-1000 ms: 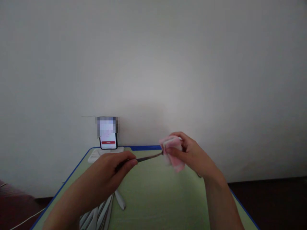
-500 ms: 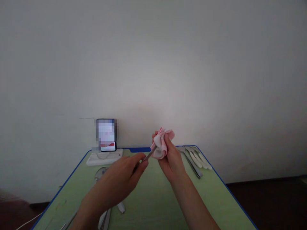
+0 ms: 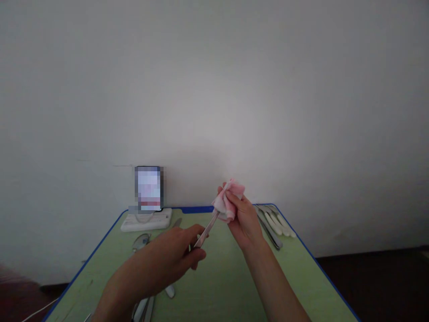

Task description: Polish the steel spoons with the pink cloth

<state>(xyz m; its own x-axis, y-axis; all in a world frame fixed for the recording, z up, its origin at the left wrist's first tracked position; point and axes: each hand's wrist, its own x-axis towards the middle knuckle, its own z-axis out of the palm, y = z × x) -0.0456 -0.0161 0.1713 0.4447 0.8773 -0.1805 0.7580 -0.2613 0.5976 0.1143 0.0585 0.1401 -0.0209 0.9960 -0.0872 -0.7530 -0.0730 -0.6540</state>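
Between my hands runs a piece of metal cutlery, slanting up to the right. My left hand pinches its lower end between thumb and fingers. The upper end goes into a crumpled pink and white cloth, so I cannot tell whether it is a fork, spoon or knife. My right hand is closed on the cloth around that end, thumb on top. Both hands are held above the green table.
Several forks with white handles and metal-handled cutlery lie at the right. A spoon and other cutlery lie at the left, partly behind my left arm. A phone stands on a white base near the wall.
My left hand has shifted slightly down and left, my right hand a little to the right with the cloth. More of the metal now shows between them.
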